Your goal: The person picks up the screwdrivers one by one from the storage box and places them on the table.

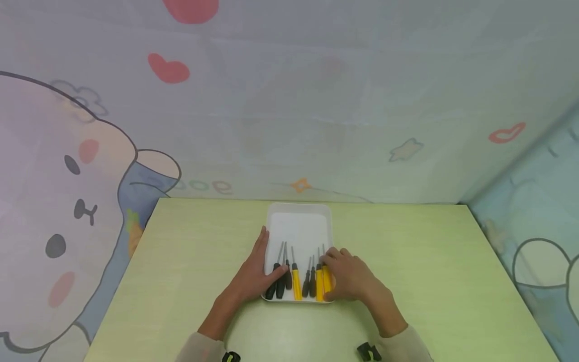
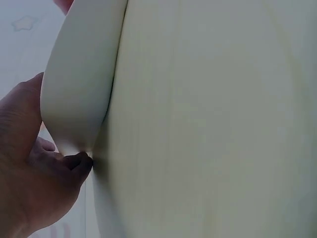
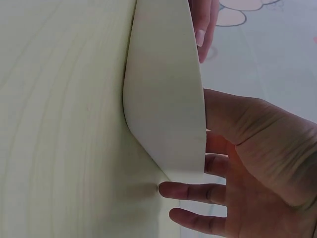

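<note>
A white tray (image 1: 299, 216) holds two groups of screwdrivers in its near half, shafts pointing away from me. On the left lie black-handled screwdrivers (image 1: 280, 287) and a yellow-handled one (image 1: 296, 284); on the right are small dark ones (image 1: 306, 286) and two yellow ones. My left hand (image 1: 251, 274) lies along the tray's left side, fingers straight, thumb reaching over the rim above the black handles. At the right edge, my right hand (image 1: 350, 275) has thumb and fingers bent around the rightmost yellow screwdriver (image 1: 327, 279), partly covering it. Both wrist views mostly show the tray's outer wall (image 3: 163, 94).
The tray stands on a pale wooden table (image 1: 407, 261). Behind the table hangs a printed cloth backdrop (image 1: 316, 100) with cartoon figures and hearts, and it continues along the right side.
</note>
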